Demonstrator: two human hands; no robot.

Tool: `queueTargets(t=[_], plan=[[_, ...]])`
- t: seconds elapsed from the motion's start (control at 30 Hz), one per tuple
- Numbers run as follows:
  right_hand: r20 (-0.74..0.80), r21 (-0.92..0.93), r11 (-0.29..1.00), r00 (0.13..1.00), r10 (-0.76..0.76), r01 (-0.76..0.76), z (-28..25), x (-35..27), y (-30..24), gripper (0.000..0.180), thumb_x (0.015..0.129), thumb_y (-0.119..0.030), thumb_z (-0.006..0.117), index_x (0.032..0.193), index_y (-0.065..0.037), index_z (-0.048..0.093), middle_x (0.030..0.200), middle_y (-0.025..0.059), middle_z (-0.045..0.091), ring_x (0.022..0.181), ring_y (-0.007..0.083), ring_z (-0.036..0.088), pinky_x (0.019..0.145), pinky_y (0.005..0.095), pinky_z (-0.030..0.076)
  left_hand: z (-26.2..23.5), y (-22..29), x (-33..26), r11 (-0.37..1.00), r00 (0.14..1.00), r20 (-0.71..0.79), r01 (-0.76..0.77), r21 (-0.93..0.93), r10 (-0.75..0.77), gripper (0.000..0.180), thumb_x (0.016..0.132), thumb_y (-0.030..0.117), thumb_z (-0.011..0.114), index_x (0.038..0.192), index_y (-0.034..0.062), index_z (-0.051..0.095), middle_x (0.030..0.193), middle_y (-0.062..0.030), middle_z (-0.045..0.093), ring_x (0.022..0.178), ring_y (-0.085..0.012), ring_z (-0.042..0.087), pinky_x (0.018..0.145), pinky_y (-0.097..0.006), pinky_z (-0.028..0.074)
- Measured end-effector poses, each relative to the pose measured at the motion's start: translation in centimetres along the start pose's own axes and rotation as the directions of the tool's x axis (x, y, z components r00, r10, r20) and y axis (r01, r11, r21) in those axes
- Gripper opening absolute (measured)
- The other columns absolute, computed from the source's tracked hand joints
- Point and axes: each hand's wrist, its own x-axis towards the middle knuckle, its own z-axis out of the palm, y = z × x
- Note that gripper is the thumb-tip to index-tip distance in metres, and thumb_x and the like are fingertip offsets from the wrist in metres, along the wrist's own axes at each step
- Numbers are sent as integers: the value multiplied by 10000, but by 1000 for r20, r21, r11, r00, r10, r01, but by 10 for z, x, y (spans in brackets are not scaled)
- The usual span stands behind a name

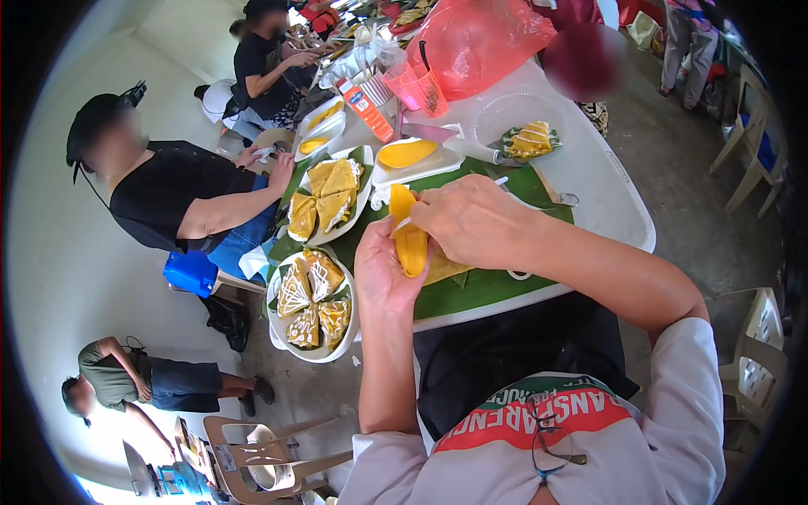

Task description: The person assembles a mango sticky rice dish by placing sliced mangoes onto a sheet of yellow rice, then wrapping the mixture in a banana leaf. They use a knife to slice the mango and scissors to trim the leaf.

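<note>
We note the yellow fruit piece [411, 251] up in the left hand [383, 265], above the green leaf [530, 187]. Its long axis runs away from the body, far end tipped slightly left. The left hand is nearer: it cradles the piece from the left, fingers curled round it. The right hand [471, 223] comes in from the right, fingertips bunched at the upper right edge. A pale strip [405, 224] crosses there; we cannot tell whether those fingers pinch it.
</note>
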Motion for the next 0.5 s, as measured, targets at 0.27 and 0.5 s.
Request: queueTargets(t=[0.27, 0.5], plan=[[-175, -194, 981, 982, -64, 29, 8, -3, -1, 185, 732, -118, 664, 870, -17, 593, 760, 82, 614, 679, 243, 668, 586, 349, 526, 10, -1, 15, 1000, 992, -126, -20, 20, 22, 283, 988, 144, 459, 1205, -6, 561, 1257, -162, 613, 1152, -262, 599, 1008, -417, 477], [-191, 12, 1000, 982, 16, -14, 17, -6, 5, 155, 735, -62, 628, 875, -14, 583, 761, 108, 618, 664, 294, 654, 583, 395, 518, -3, -2, 22, 994, 994, -55, -95, 59, 98, 249, 1011, 141, 449, 1143, -13, 594, 1262, -195, 608, 1241, -330, 540, 1043, -461, 447]])
